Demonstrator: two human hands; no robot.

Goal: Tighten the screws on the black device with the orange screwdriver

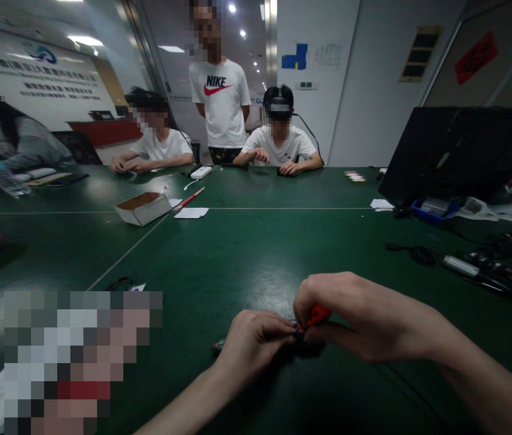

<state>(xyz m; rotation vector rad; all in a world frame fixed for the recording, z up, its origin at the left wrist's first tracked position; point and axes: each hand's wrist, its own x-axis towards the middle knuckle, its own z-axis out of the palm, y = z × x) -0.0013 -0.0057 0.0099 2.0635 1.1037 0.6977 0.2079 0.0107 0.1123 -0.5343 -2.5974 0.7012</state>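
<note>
Opposite a seated person [283, 147], my two hands meet low over the near side of a green table [256, 254]. My left hand [256, 333] has thumb and fingertips closed in a pinch at a small dark piece [299, 333]; my right hand [358, 311] curls its fingers around a red piece [320, 314], nearly closed, thumb beneath. The two pieces come together between my fingertips; whether they are joined or only touching, I cannot tell, as my fingers cover much of both. A small part [218, 346] lies beside my left hand, on the outer side. Careful work here, I judge, calls for a firm left pinch to anchor the dark piece while the right makes only slight movements, wrists low for support, the two pieces in line, and knuckles angled so the contact shows.
</note>
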